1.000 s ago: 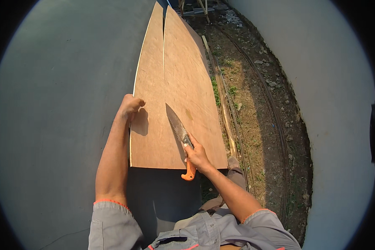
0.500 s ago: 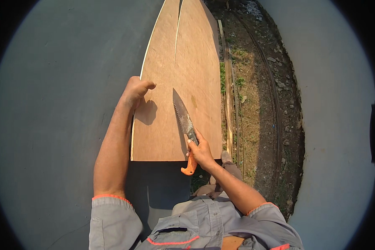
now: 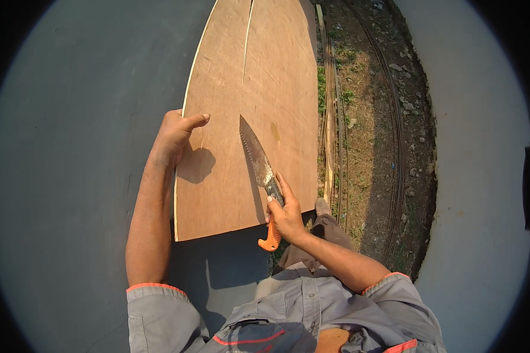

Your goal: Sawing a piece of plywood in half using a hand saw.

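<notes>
A long brown plywood sheet [image 3: 218, 194] stretches away in front of me, with a narrow slit [image 3: 247, 44] running down from its far part. My left hand [image 3: 176, 134] grips the sheet's left edge, thumb on top and fingers hidden around the edge. In my right hand [image 3: 288, 219] is a handsaw [image 3: 255, 150] with a tapered, worn blade and an orange hooked handle. Its blade points away from me over the sheet, the tip near the line of the slit. Whether the tip touches the wood I cannot tell.
On the left is a smooth dark grey surface [image 3: 70, 176]. To the right lies a strip of ground [image 3: 359, 147] with grass and stones, along which thin metal rods [image 3: 398, 147] and a wooden strip [image 3: 328, 135] run. Beyond it stands a pale grey wall [image 3: 483, 176].
The near end of the sheet has swung left, its left corner coming closer to me. My left hand has moved left with it. The saw has barely moved.
</notes>
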Action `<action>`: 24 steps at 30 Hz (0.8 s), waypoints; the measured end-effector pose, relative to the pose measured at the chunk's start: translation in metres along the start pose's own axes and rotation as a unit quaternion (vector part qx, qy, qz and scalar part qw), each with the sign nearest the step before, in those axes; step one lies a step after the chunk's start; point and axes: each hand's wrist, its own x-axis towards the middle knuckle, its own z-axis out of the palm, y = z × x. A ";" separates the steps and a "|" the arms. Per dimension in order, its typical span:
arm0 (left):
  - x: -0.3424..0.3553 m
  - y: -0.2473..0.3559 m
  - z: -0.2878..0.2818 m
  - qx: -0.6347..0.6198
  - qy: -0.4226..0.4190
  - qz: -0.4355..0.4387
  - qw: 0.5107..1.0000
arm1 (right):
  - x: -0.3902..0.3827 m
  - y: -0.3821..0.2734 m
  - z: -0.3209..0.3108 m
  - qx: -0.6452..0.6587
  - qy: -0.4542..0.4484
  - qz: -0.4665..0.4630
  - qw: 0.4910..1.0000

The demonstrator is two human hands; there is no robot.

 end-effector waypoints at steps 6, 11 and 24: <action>-0.004 -0.003 -0.008 0.022 -0.019 -0.021 0.999 | 0.009 -0.010 -0.004 -0.060 0.019 -0.030 0.998; -0.033 -0.011 -0.003 0.045 -0.048 -0.032 0.997 | 0.016 -0.015 -0.015 -0.035 0.012 -0.021 0.999; -0.029 -0.027 -0.011 0.087 -0.033 0.030 0.995 | -0.088 0.003 -0.011 -0.141 0.038 -0.064 0.987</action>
